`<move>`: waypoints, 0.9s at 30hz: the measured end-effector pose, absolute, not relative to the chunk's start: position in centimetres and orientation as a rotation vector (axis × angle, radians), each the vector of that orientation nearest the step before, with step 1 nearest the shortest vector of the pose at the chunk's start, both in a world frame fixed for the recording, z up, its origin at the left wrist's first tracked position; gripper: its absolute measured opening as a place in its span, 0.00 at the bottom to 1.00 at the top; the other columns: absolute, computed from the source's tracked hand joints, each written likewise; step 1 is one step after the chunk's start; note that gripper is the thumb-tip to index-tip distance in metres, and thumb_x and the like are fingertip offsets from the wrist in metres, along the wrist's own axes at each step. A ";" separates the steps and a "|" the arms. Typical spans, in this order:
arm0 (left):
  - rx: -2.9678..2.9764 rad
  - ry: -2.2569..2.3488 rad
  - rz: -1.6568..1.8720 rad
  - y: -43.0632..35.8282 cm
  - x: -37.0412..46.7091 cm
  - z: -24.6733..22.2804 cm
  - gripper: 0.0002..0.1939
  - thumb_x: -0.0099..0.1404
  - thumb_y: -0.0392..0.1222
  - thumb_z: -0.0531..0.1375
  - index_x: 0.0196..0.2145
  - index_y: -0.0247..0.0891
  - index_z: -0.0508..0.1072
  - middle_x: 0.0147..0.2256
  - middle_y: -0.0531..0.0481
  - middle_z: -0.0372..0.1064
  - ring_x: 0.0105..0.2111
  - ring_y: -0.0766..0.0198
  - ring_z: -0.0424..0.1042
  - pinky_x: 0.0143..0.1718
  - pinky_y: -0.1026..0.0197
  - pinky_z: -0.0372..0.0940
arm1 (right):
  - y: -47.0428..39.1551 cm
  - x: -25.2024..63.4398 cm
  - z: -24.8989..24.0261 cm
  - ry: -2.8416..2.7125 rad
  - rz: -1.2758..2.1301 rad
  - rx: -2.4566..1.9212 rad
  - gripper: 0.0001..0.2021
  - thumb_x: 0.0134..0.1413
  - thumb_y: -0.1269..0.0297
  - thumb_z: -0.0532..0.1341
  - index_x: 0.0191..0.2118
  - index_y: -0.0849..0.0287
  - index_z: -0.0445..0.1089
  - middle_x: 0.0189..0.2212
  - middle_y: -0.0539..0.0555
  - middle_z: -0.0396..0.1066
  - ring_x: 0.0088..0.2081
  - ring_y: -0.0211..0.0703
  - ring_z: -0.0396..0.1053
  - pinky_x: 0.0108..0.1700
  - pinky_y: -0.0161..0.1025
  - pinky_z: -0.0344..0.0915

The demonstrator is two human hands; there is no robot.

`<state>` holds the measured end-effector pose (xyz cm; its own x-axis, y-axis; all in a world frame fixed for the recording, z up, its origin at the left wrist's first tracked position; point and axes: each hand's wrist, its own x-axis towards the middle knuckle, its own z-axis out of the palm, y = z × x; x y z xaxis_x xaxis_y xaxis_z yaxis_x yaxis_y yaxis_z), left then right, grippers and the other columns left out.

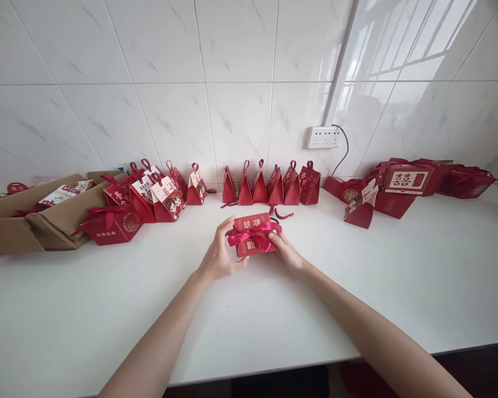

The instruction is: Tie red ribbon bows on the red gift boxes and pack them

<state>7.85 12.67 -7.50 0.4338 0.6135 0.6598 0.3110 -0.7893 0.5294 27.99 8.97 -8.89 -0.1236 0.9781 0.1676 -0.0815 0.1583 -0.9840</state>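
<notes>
Between my two hands is a red gift box (253, 249) with gold Chinese characters and a dark pink satin ribbon (249, 237) tied in a bow across its top. My left hand (222, 251) grips its left end, thumb at the near edge and fingers at the far edge. At the right end, my right hand (288, 250) holds it with the thumb on the ribbon; its other fingers are mostly hidden. Just behind the box, a loose piece of red ribbon (284, 215) lies on the white table (249, 326).
Several triangular red boxes (291, 187) with ribbon loops stand along the tiled wall. At left are an open cardboard carton (14, 232) and more red boxes (112, 226). A pile of red boxes (398, 204) sits at right. A power strip (324, 137) with a cable hangs on the wall.
</notes>
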 end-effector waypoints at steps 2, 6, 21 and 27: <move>2.308 0.705 1.268 12.5 7.9 -7.4 0.44 0.52 0.47 0.62 0.61 0.38 0.44 0.60 0.35 0.48 0.62 0.45 0.48 0.59 0.44 0.55 | 8.4 28.1 -8.3 -1.298 1.205 -0.974 0.31 0.53 0.46 0.57 0.59 0.50 0.49 0.57 0.57 0.58 0.55 0.50 0.60 0.56 0.50 0.58; 1.978 0.584 1.342 12.0 8.4 -7.1 0.36 0.58 0.56 0.55 0.60 0.38 0.51 0.60 0.38 0.52 0.61 0.49 0.52 0.58 0.48 0.56 | 8.0 27.8 -7.6 -1.312 1.153 -0.956 0.35 0.53 0.49 0.58 0.62 0.49 0.42 0.56 0.58 0.58 0.57 0.53 0.58 0.56 0.54 0.58; 1.295 0.883 1.354 12.3 8.1 -4.7 0.16 0.49 0.51 0.65 0.28 0.36 0.68 0.27 0.53 0.66 0.27 0.68 0.65 0.29 0.66 0.61 | 8.0 28.2 -7.2 -1.299 1.372 -1.056 0.28 0.49 0.42 0.60 0.51 0.51 0.58 0.50 0.55 0.66 0.51 0.52 0.65 0.56 0.54 0.59; 1.195 0.837 1.378 12.4 7.6 -4.2 0.11 0.51 0.48 0.63 0.25 0.37 0.69 0.25 0.54 0.65 0.27 0.68 0.65 0.29 0.65 0.63 | 7.7 28.8 -6.4 -1.436 1.553 -0.923 0.24 0.53 0.44 0.57 0.49 0.54 0.65 0.47 0.55 0.70 0.50 0.51 0.67 0.55 0.52 0.60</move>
